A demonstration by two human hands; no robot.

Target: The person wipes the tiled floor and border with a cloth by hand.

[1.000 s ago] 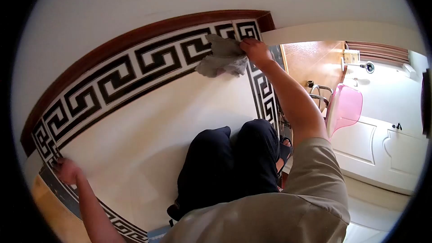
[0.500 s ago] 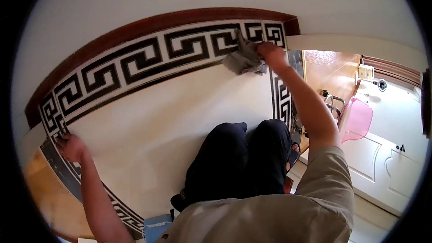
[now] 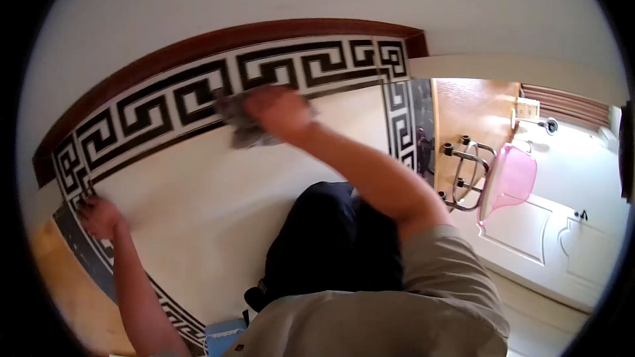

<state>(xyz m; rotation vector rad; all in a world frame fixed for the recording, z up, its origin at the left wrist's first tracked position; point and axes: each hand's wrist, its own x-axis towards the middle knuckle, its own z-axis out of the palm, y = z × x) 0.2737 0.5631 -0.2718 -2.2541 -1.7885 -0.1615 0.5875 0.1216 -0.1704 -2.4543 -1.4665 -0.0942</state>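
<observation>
My right hand is closed on a crumpled grey cloth, which lies against the inner edge of the black-and-white key-pattern tile border. Motion blurs both the hand and the cloth a little. At the far left, my left hand is propped on the floor by the border's corner, its fingers spread and holding nothing. Between my arms lies the cream floor tile, with my knees in dark trousers over it.
A dark red baseboard runs along the wall behind the border. To the right are a chair with a pink seat and metal legs, and a white panelled door. Something light blue lies near my body at the bottom.
My right hand has swept the grey cloth leftward along the border, from near its right corner to about the middle. My left hand stays in place on the floor.
</observation>
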